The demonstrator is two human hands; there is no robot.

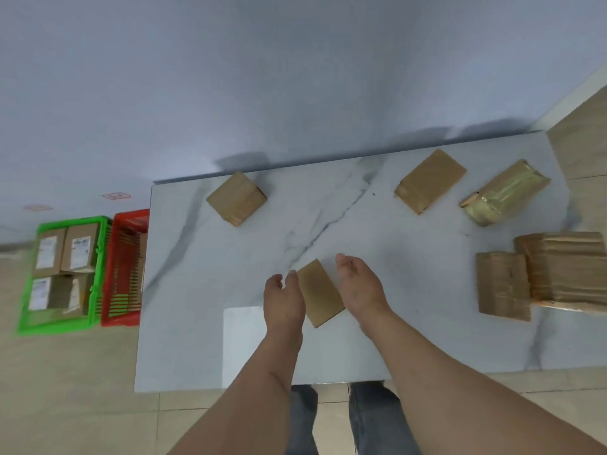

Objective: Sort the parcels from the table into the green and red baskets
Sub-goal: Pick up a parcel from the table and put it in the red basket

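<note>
Marble table [249, 349], pale wall behind. My left hand [283, 300] and right hand [359, 287] flanked the small parcel [320, 292], fingers [341, 261] spread, gripping nothing. Best squeeze both long edges evenly; baskets far left.

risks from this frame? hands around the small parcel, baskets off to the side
1. Both hands, left hand and right hand, flank the small parcel with open fingers; no firm grip visible, so it could slip on lifting.
2. The green basket looks nearly full; another parcel may not sit flat.
3. No label shows on the parcel's top face, so missorting is possible.
</note>
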